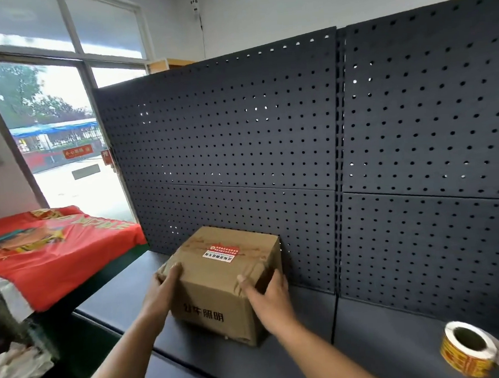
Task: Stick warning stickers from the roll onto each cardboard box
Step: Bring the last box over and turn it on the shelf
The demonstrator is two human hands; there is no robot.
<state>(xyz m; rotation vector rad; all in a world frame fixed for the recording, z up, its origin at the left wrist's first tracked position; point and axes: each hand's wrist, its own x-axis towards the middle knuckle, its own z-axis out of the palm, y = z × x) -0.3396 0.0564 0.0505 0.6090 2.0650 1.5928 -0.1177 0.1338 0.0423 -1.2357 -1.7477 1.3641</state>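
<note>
**Two hands on a box that has its sticker**

The cardboard box (220, 291) sits in the lower middle of the picture, on a dark shelf (386, 341). Its back is close to a dark board full of holes (238, 130). A red and white warning sticker (221, 253) is stuck flat on the top of the box.

The left hand (166, 286) holds the top left corner of the box, with the fingers bent round it. The right hand (269, 296) holds the right side, with the thumb on the front top edge and the fingers round the side. Both hands grip it.

The box looks stiff, with flat sides and sharp corners. It looks small enough for two hands, and I think it is not very heavy, but I cannot be sure. The shiny tape (256, 266) on it is wrinkled and may be a bit slippery, so the bare brown sides look like the best places to hold. Squeezing too hard could dent a corner.

The box is taped shut, so what is inside cannot be seen. Dark letters are printed on its front.

The sticker roll (467, 350) is at the lower right of the picture, well apart from the box. No hand touches it. The hole in its middle has nothing in it.

A red cloth (40, 253) lies at the left of the picture.
</note>
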